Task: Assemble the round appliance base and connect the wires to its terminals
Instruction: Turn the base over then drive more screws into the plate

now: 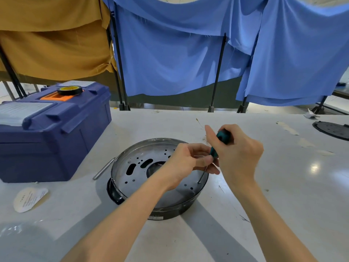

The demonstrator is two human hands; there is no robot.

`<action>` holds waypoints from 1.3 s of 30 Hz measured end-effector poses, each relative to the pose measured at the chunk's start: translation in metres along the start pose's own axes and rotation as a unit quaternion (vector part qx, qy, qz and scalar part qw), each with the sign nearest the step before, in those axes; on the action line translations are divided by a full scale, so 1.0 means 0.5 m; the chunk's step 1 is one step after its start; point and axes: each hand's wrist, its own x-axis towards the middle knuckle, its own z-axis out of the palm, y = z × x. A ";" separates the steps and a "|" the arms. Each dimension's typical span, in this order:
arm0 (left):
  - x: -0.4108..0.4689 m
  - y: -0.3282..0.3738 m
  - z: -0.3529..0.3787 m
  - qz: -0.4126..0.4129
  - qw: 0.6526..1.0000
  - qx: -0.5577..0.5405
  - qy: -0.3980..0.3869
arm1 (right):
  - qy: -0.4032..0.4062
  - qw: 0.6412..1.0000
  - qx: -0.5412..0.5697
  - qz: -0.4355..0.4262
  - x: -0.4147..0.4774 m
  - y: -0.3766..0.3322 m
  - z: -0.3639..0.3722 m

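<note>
The round appliance base [136, 178] lies upside down on the white table, a shiny metal ring around a grey plate with several holes and slots. My right hand [236, 154] grips the teal and black handle of a screwdriver [222, 138]. Its thin shaft slants down to a screw [198, 182] near the base's right rim. My left hand [186, 161] reaches over the base and pinches the screwdriver just below the handle. No wires are visible.
A blue toolbox [47, 133] with a roll of black tape [69, 90] on its lid stands at the left. A metal strip [103, 168] lies beside the base. A paper label [30, 198] lies front left. A black round plate [332, 130] sits far right.
</note>
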 end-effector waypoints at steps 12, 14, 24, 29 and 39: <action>-0.013 0.012 -0.025 0.014 0.998 -0.065 -0.003 | -0.183 0.943 0.241 0.141 0.024 -0.005 -0.023; -0.009 0.009 -0.019 0.018 0.999 -0.045 0.012 | -0.128 0.971 0.161 0.118 0.011 -0.017 -0.009; -0.011 0.007 -0.025 0.006 0.999 -0.041 -0.016 | -0.347 0.855 0.349 0.163 0.040 0.007 -0.048; -0.012 0.010 -0.020 0.009 0.999 -0.045 -0.004 | -0.217 0.930 0.247 0.167 0.015 -0.001 -0.035; -0.012 0.007 -0.021 -0.016 0.999 -0.029 -0.011 | -0.354 0.895 0.235 0.138 0.067 -0.003 -0.058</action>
